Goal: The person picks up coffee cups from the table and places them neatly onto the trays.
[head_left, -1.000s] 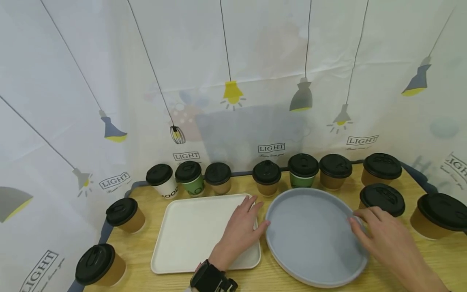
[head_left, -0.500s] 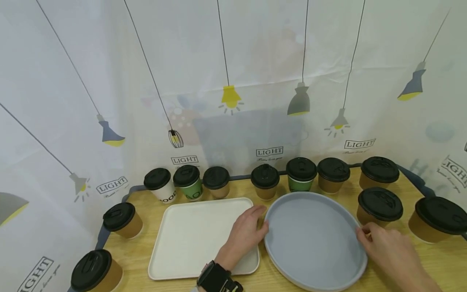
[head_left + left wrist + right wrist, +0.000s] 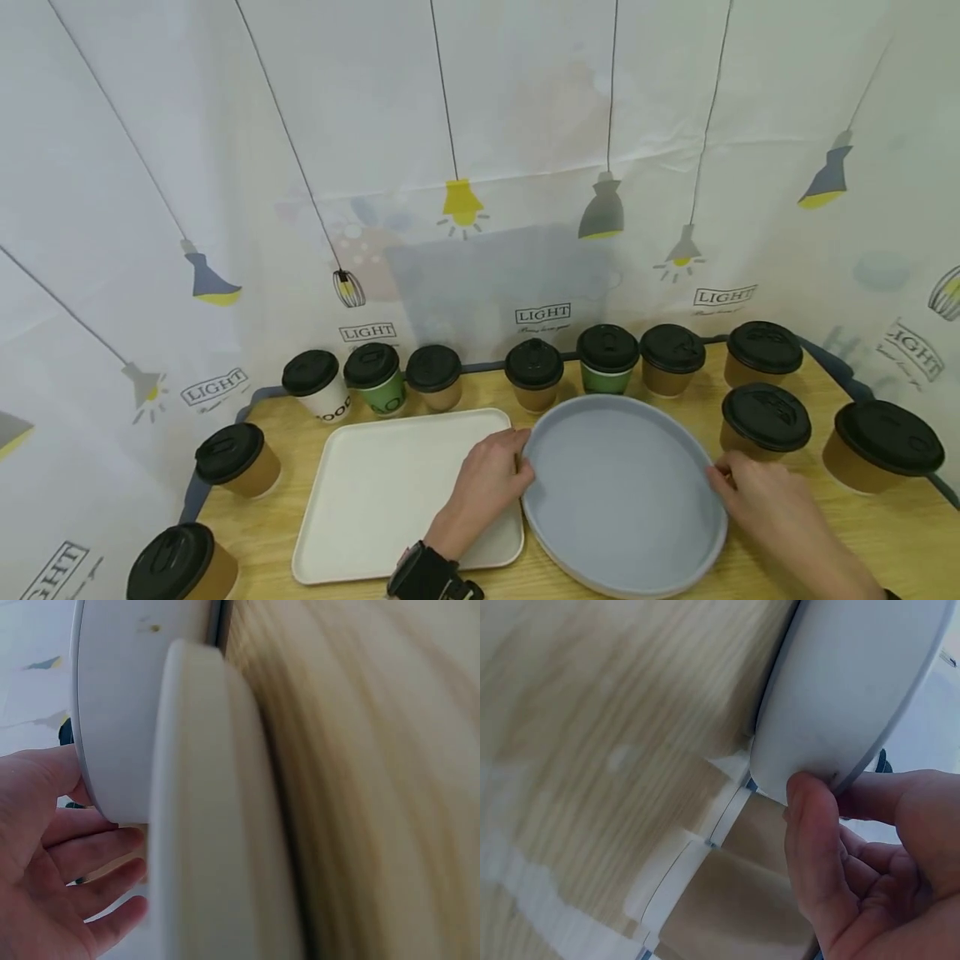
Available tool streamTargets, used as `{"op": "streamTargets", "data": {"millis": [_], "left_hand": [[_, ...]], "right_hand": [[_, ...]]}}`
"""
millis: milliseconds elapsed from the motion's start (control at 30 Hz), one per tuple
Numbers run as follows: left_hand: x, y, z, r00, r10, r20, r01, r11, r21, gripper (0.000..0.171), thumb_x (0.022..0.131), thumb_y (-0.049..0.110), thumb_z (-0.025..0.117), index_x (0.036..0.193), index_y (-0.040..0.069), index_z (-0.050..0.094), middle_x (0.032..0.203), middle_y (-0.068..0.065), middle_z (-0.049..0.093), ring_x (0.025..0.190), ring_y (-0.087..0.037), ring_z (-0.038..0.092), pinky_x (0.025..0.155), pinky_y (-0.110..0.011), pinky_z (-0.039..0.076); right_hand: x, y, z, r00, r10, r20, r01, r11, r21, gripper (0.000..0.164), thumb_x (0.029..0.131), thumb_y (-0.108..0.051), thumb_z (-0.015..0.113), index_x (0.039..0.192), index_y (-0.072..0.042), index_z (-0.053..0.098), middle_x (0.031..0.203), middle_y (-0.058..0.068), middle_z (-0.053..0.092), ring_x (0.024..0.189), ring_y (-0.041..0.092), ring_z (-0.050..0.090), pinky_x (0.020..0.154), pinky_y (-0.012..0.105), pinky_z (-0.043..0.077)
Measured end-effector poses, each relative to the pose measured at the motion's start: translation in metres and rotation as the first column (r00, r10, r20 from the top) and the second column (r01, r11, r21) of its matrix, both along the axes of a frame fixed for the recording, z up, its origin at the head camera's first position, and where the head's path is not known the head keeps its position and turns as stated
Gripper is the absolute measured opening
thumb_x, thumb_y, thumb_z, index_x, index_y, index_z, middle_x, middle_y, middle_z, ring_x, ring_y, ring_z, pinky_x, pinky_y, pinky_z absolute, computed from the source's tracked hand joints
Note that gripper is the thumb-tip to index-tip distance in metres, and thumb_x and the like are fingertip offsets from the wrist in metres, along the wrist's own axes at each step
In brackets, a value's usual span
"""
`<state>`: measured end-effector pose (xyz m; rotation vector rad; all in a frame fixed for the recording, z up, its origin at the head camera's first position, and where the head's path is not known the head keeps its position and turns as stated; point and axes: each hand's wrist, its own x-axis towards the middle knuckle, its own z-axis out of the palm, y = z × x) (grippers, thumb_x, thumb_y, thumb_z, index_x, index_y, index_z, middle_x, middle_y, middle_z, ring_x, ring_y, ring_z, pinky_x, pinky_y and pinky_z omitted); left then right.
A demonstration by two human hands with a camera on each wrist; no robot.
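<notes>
A round grey-blue tray [image 3: 622,492] lies on the wooden table, right of a white rectangular tray [image 3: 405,500]. My left hand [image 3: 483,475] grips the round tray's left rim, reaching across the white tray's right side. In the left wrist view, its thumb and forefinger meet the tray wall [image 3: 124,712] and the other fingers [image 3: 112,862] curl beneath. On the opposite side, my right hand [image 3: 765,496] pinches the rim between thumb and forefinger. The right wrist view shows one fingertip [image 3: 810,795] against the outer wall, with the remaining fingers curled.
Lidded paper cups line the back, including a white cup [image 3: 318,387], a green cup [image 3: 378,383] and another green cup [image 3: 607,362]. A brown cup [image 3: 765,421] stands close by my right hand, another brown cup [image 3: 881,446] farther right. Brown cups [image 3: 240,462] also stand along the left edge.
My left hand has drawn back along the rim and its spread fingers have curled. My right hand has slid nearer along the rim and now pinches it. The head view has shifted slightly.
</notes>
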<state>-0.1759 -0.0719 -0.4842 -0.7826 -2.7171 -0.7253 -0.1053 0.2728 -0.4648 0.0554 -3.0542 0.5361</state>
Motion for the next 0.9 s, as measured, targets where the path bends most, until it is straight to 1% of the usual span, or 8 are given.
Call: {"op": "streamTargets", "data": {"millis": [100,333,533,633,700,800,833,900], "left_hand": [[0.001,-0.005,-0.001,1.0,0.001,-0.009,-0.001,1.0,-0.01,0.037,0.083,0.003,0.069,0.119,0.0,0.075,0.114,-0.011,0.075,0.109,-0.028,0.07,0.09,-0.041,0.059],[0.003,-0.018,0.002,0.993,0.067,0.102,-0.068,0.998,0.01,0.043,0.085,0.009,0.067,0.127,-0.001,0.071,0.131,-0.017,0.066,0.121,-0.035,0.061,0.102,-0.048,0.052],[0.006,-0.026,0.001,0.967,0.126,0.222,-0.143,0.988,0.063,0.049,0.082,0.012,0.069,0.13,0.002,0.07,0.103,-0.004,0.057,0.087,-0.017,0.055,0.075,-0.032,0.05],[0.008,-0.027,0.0,0.955,0.111,0.276,-0.144,0.984,0.103,0.05,0.08,0.01,0.068,0.129,0.0,0.069,0.094,0.0,0.054,0.073,-0.008,0.051,0.064,-0.024,0.045],[0.008,-0.027,0.0,0.951,0.105,0.29,-0.143,0.983,0.116,0.051,0.079,0.009,0.067,0.129,-0.001,0.069,0.093,0.001,0.055,0.069,-0.005,0.051,0.062,-0.022,0.045],[0.01,-0.025,0.001,0.949,0.099,0.298,-0.144,0.981,0.133,0.05,0.078,0.008,0.068,0.128,-0.002,0.069,0.092,0.0,0.055,0.068,-0.004,0.052,0.061,-0.022,0.046],[0.011,-0.025,0.001,0.949,0.101,0.3,-0.147,0.98,0.136,0.05,0.078,0.007,0.068,0.127,-0.002,0.069,0.093,-0.001,0.055,0.068,-0.004,0.052,0.061,-0.022,0.046],[0.011,-0.025,0.001,0.948,0.105,0.299,-0.152,0.979,0.137,0.049,0.078,0.007,0.069,0.126,-0.002,0.07,0.093,-0.001,0.055,0.068,-0.005,0.053,0.061,-0.022,0.047]], "right_hand": [[-0.001,-0.006,-0.001,0.999,0.014,-0.032,-0.015,1.0,-0.009,0.012,0.097,-0.011,0.07,0.094,0.001,0.072,0.071,-0.003,0.062,0.058,0.012,0.054,0.051,0.034,0.047],[-0.006,-0.018,-0.001,0.998,0.026,-0.062,-0.029,0.998,-0.048,0.012,0.097,-0.012,0.07,0.096,0.0,0.072,0.075,0.002,0.067,0.06,0.013,0.06,0.049,0.033,0.049],[-0.008,-0.02,0.004,1.0,0.002,0.001,-0.002,0.994,-0.106,0.024,0.1,-0.024,0.068,0.102,-0.001,0.074,0.08,0.0,0.069,0.066,0.013,0.062,0.055,0.034,0.051],[0.0,-0.01,0.012,0.994,-0.05,-0.093,0.037,0.99,-0.134,0.03,0.102,-0.031,0.066,0.102,-0.002,0.074,0.079,-0.002,0.068,0.066,0.012,0.059,0.055,0.032,0.05],[0.006,-0.002,0.019,0.964,-0.107,-0.243,0.072,0.986,-0.147,0.027,0.102,-0.03,0.067,0.101,-0.004,0.074,0.078,-0.002,0.067,0.064,0.012,0.057,0.053,0.028,0.046],[0.012,0.012,0.026,0.857,-0.215,-0.469,0.13,0.97,-0.207,0.024,0.1,-0.024,0.069,0.107,-0.001,0.071,0.084,0.005,0.065,0.068,0.02,0.057,0.056,0.023,0.04],[0.013,0.016,0.027,0.819,-0.241,-0.521,0.138,0.964,-0.229,0.026,0.099,-0.022,0.069,0.111,0.002,0.069,0.09,0.011,0.065,0.074,0.026,0.058,0.06,0.027,0.042],[0.013,0.022,0.029,0.777,-0.284,-0.562,0.137,0.947,-0.29,0.037,0.099,-0.021,0.068,0.123,0.007,0.063,0.109,0.025,0.061,0.091,0.039,0.055,0.076,0.038,0.044]]}}
